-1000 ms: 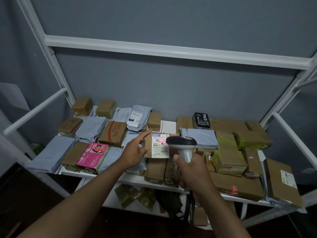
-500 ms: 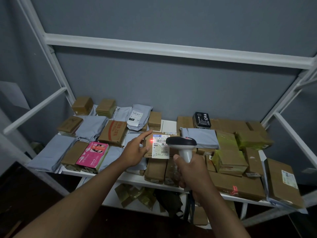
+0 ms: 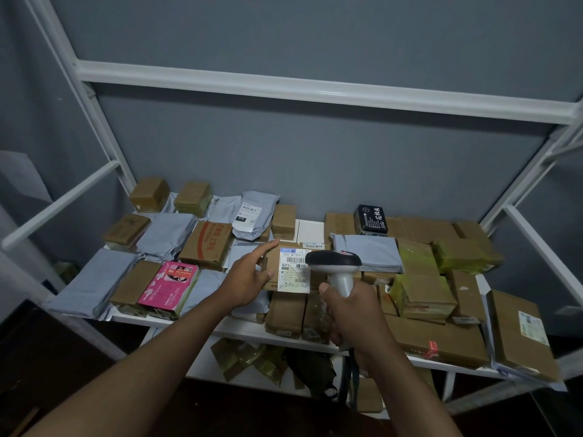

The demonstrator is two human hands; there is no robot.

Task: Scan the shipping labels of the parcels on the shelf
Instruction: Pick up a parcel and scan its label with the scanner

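Observation:
A white shelf (image 3: 239,331) carries several brown cardboard parcels and grey mailer bags. In its middle, a small brown box (image 3: 273,266) shows a white shipping label (image 3: 294,270) on top. My left hand (image 3: 249,275) grips this box by its left side, index finger along the top edge and thumb on the label's edge. My right hand (image 3: 353,316) grips the handle of a grey handheld scanner (image 3: 336,263), whose dark head sits just right of the label and hides part of it. No red scan light shows on the label.
A pink box (image 3: 170,287) lies at the front left, and a black packet (image 3: 371,219) stands at the back. A brown box (image 3: 520,335) overhangs the front right corner. White frame bars run above and at both sides. More parcels sit on the lower shelf (image 3: 252,357).
The red scan light on the label has gone out. Both hands, the box and the scanner have stayed nearly in place.

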